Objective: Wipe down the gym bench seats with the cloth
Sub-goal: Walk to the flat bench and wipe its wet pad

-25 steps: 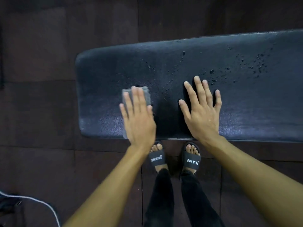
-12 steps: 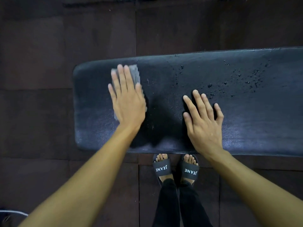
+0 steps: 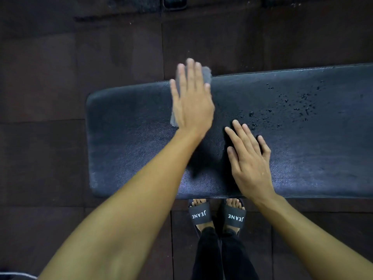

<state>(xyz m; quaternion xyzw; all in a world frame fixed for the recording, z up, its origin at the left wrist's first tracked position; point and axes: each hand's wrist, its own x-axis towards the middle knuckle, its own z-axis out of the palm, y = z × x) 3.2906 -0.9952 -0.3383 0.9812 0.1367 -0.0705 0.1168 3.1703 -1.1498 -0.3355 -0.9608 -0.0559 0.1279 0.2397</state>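
Left hand lies flat on the grey cloth, fingers straight and close together, pressing down, not curled round it. The cloth sits under that palm at the far edge of the bench seat, left of middle. One corner pokes out past the fingertips and over the far rim; another bit shows by the wrist. Right hand is flat on the pad nearer the front edge, fingers straight and slightly spread, holding nothing; it looks like a brace. Water droplets are scattered on the right part of the seat, just beyond the right fingertips. That area is likely unwiped.

Handling, as a judgement: the cloth looks thin, soft, limp and light. It would bunch or slide out unless pinned by a flat palm over its middle. To lift it, pinching the exposed far corner is easiest. The seat cover looks like textured vinyl, slick where wet, firm under pressure. Sandals stand on the dark floor, toes at the bench's near side.
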